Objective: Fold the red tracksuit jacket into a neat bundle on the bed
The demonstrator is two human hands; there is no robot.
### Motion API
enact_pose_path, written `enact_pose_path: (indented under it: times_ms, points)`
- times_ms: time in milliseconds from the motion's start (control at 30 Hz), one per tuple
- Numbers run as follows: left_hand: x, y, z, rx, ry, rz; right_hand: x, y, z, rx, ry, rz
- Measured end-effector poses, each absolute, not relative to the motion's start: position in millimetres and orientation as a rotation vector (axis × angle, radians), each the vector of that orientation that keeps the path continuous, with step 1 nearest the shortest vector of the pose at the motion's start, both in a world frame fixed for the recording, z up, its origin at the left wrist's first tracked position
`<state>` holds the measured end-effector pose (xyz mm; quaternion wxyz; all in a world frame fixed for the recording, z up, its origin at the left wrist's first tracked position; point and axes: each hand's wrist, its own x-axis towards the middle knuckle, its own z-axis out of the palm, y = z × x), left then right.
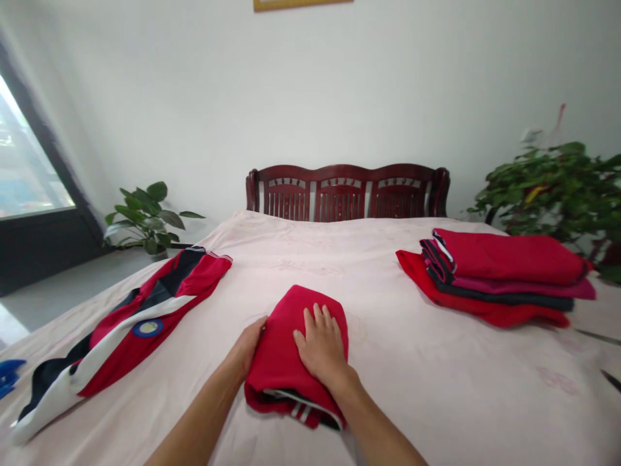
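Note:
A red garment [286, 349], folded into a compact bundle, lies on the bed in front of me. White piping, dark cloth and white stripes show at its near end. My right hand [323, 343] rests flat on top of the bundle, fingers stretched out. Against the bundle's left edge is my left hand [250, 343], its fingers extended along the side and partly hidden. Off to the left, a red, navy and white jacket [167, 310] with a round blue-edged badge is spread lengthwise. A stack of folded clothes [509, 262], red, magenta and dark, sits on the right.
A pale pink sheet [378, 388] covers the bed, with a dark wooden headboard [339, 191] behind. Potted plants stand left [150, 217] and right [553, 188]. A blue object [10, 375] lies at the left edge. Dark thin items [611, 380] lie at the right edge.

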<state>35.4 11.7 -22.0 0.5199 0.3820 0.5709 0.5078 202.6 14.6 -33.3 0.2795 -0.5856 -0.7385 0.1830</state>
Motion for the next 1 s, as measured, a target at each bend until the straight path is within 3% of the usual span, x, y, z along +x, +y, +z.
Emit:
enact_pose_path:
  times_ms: [133, 367, 567, 800, 1000]
  points:
    - [23, -9, -21, 1.643, 1.756, 1.141, 202, 18, -45, -1.597, -1.997, 0.374]
    - [65, -67, -49, 2.708, 1.522, 0.497, 222, 30, -39, -1.447, -2.281, 0.204]
    - [45, -72, -60, 2.927, 1.373, 0.268, 231, 62, -48, -1.394, -2.313, 0.348]
    - [36, -76, -71, 2.988, 1.494, 0.432, 267, 72, -68, -1.522, -1.431, 0.731]
    - [36, -75, -80, 3.02, 1.529, 0.519, 267, 20, -75, -1.384, -1.185, 0.98]
